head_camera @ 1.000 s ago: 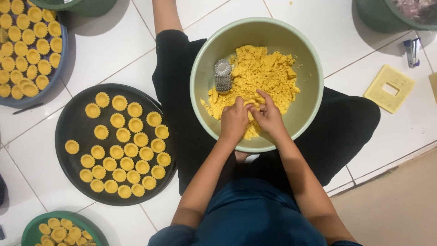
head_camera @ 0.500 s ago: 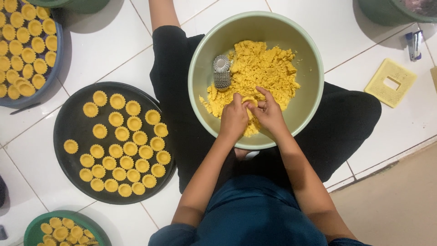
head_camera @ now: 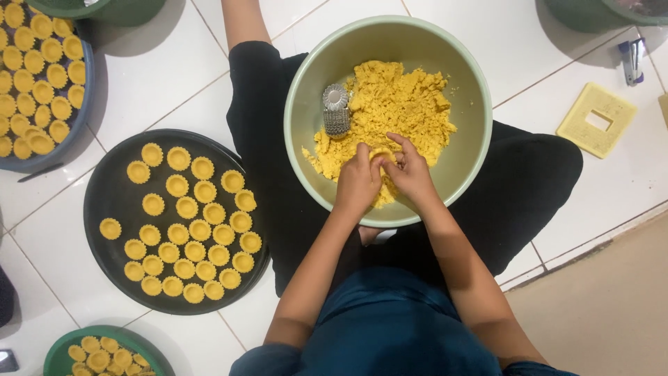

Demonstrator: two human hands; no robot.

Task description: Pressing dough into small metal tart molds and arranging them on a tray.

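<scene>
A pale green bowl [head_camera: 452, 167] rests on my lap and holds crumbly yellow dough [head_camera: 400, 104]. Two small fluted metal moulds [head_camera: 336, 110] lie stacked on the dough's left side. My left hand [head_camera: 358, 182] and my right hand [head_camera: 410, 173] meet over the near part of the dough, fingers pinching a small yellow piece [head_camera: 380, 154] between them. What exactly sits inside that piece is hidden by my fingers.
A black round tray [head_camera: 104, 188] of several yellow tart shells lies on the white tiled floor to my left. A blue tray [head_camera: 80, 118] of shells sits at far left, a green one [head_camera: 59, 351] at bottom left. A yellow square frame [head_camera: 596, 120] and a stapler [head_camera: 632, 59] lie at right.
My hands have stayed together over the near dough, with the fingers shifting slightly as they work the small piece. The bowl and trays have not moved.
</scene>
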